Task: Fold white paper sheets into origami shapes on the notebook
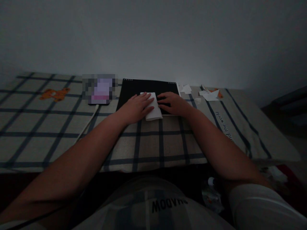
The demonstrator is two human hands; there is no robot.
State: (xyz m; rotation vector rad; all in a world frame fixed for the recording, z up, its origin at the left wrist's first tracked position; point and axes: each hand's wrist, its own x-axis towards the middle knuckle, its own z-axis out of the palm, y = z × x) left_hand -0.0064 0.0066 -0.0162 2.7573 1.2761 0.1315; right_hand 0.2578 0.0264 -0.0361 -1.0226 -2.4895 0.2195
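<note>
A folded sheet of white paper (155, 112) lies on a black pad or notebook (141, 85), its near end reaching past the pad's front edge. My left hand (137, 108) rests flat over the paper's left side, fingers spread across it. To the right, my right hand (174, 103) lies with its fingers apart on the black cover, fingertips close to the paper's right edge. Whether those fingertips touch the paper I cannot tell.
A phone (102, 91), blurred out, stands at the left with a white cable (88, 124). Folded paper pieces (211, 95) and a white scrap (185, 89) lie right of the pad. A checked cloth (148, 140) covers the table, against a wall. Below right is a plastic bottle (212, 193).
</note>
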